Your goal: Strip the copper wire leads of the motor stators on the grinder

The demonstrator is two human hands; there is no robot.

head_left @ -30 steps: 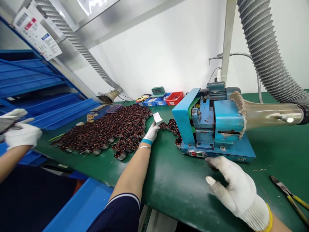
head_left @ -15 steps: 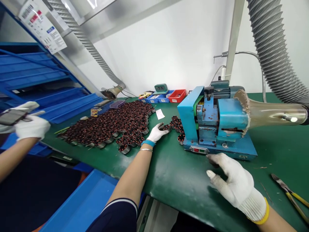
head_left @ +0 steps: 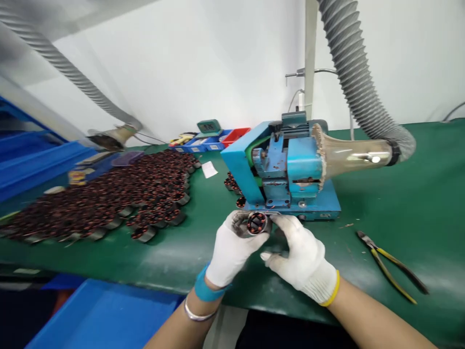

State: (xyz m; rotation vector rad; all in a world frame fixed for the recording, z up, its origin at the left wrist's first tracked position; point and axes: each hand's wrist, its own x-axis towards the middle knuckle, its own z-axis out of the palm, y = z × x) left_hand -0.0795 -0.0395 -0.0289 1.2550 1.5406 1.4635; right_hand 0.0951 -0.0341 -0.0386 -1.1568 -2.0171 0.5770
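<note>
A wound motor stator (head_left: 257,223), a short metal ring with dark slots and copper coils, is in my gloved left hand (head_left: 234,242). My left thumb and fingers close around its rim, just in front of the blue machine (head_left: 305,167). Beside it, on the right, my gloved right hand (head_left: 300,249) has thumb and forefinger spread apart. Its forefinger reaches close to the ring's right side; whether it touches, I cannot tell. The machine's lower front edge is partly covered by my hands. More stators (head_left: 234,184) stand at the machine's left side.
A large pile of stators (head_left: 119,194) covers the left of the green bench (head_left: 203,261). Cutting pliers (head_left: 388,264) with yellow handles lie at right. A ribbed hose (head_left: 352,63) joins the machine's clear nozzle. Small bins, a clock (head_left: 209,127) and a paper slip (head_left: 209,169) are behind.
My left hand has lifted a stator from beside the machine and brought it nearer me. My right hand has moved left toward it. The view has turned right; a co-worker's gloved hands have left it.
</note>
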